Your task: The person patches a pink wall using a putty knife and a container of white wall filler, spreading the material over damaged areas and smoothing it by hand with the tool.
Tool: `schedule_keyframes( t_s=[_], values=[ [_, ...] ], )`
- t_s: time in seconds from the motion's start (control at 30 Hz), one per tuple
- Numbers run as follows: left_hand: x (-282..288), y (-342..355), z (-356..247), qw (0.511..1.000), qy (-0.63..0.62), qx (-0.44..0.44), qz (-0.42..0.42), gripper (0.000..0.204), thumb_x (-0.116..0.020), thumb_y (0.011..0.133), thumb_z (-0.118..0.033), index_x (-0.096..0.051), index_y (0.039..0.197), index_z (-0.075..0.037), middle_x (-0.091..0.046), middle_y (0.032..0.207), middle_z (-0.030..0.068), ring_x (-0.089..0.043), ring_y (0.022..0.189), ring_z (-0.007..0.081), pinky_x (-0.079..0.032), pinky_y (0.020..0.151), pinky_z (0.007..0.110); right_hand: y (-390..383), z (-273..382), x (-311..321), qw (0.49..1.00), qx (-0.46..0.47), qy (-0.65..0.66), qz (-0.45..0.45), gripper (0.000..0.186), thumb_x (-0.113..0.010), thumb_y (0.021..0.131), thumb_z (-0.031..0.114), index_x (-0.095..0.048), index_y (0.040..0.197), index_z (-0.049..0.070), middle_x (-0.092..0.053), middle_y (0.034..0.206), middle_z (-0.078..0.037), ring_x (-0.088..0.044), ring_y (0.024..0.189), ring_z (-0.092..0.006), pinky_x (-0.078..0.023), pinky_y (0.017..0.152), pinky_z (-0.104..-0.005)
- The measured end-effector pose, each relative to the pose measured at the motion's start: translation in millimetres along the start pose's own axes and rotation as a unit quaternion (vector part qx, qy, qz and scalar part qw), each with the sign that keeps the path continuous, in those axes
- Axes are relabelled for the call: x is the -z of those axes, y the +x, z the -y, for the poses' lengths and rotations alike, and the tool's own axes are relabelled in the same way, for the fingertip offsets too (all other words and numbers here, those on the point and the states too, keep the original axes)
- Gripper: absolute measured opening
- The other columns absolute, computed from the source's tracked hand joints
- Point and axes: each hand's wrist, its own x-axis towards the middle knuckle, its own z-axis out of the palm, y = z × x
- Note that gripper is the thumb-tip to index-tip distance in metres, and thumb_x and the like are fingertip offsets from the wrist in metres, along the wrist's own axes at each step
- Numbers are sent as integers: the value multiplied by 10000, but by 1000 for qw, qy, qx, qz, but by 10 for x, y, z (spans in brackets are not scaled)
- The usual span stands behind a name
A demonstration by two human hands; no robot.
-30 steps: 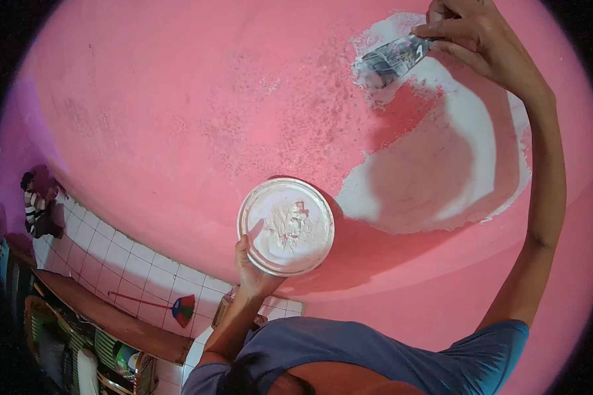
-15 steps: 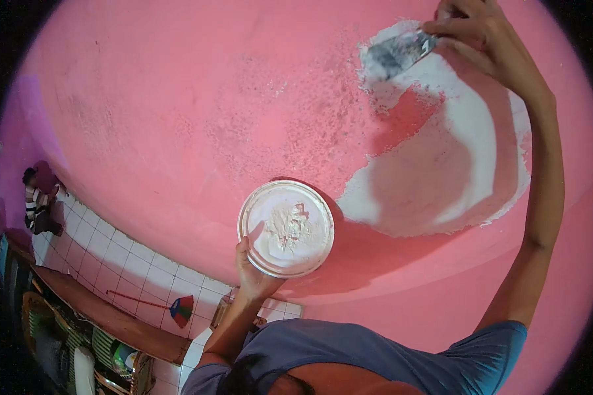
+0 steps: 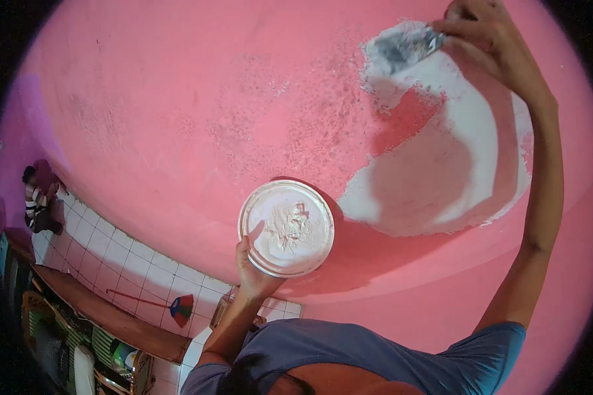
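My left hand (image 3: 257,276) grips a round white tub (image 3: 244,217) from below, thumb up along its near left rim. Thick white putty (image 3: 286,227) lies inside it, rough and peaked in the middle. Up at the top right, my right hand (image 3: 484,36) is closed round a putty knife (image 3: 408,49). Its broad grey blade lies against the pink wall (image 3: 178,99), over the upper part of a fresh white patch (image 3: 484,131). Within that patch a bare pink area shows, and my arm's shadow falls across it. The handle is mostly hidden by my fingers.
Left of the patch, the wall is pitted and flaking. A red-handled broom (image 3: 181,309) lies on the white tiled floor (image 3: 135,263). Wooden furniture (image 3: 105,316) stands at the lower left. Beyond it, a person in a striped top (image 3: 38,201) is by the far wall.
My right hand and the putty knife have shifted slightly to the right along the top of the white patch. My left hand and the tub stay where they were.
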Motion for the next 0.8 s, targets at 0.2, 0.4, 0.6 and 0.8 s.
schedule_keyframes(
  t_s=[0.2, 0.4, 0.6, 0.8],
  values=[
    [48, 22, 36, 1000, -2, -8, -10, 832, -501, 805, -640, -264, 1460, -186, -276, 1499, 128, -307, 1350, 366, -287, 1060, 604, -26, 129, -64, 998, 12, -56, -9, 218, -708, 807, 292, -739, 943, 125, -572, 772, -9, -514, 782, -153, -341, 803, -349],
    [-35, 3, -14, 1000, 13, -6, 13, 845, -515, 793, -643, -264, 1459, -186, -279, 1494, 134, -311, 1348, 364, -292, 1059, 603, 23, 194, 68, 999, -3, -14, 35, 175, -703, 814, 253, -741, 939, 136, -609, 820, -8, -526, 809, -147, -346, 814, -349],
    [26, 32, 30, 1000, -8, 19, 1, 857, -529, 784, -638, -268, 1458, -179, -290, 1489, 140, -323, 1341, 363, -295, 1054, 606, -193, 72, 44, 992, -25, -74, -104, 193, -703, 802, 271, -740, 935, 137, -607, 809, 0, -524, 812, -151, -334, 826, -342],
    [-1, -14, -18, 1000, 0, -16, 4, 849, -529, 788, -631, -278, 1455, -169, -301, 1484, 135, -327, 1339, 361, -297, 1053, 608, -113, 63, -199, 998, 43, -36, 19, 268, -667, 791, 157, -693, 1042, 67, -547, 932, -72, -504, 896, -248, -402, 850, -382]
  ],
)
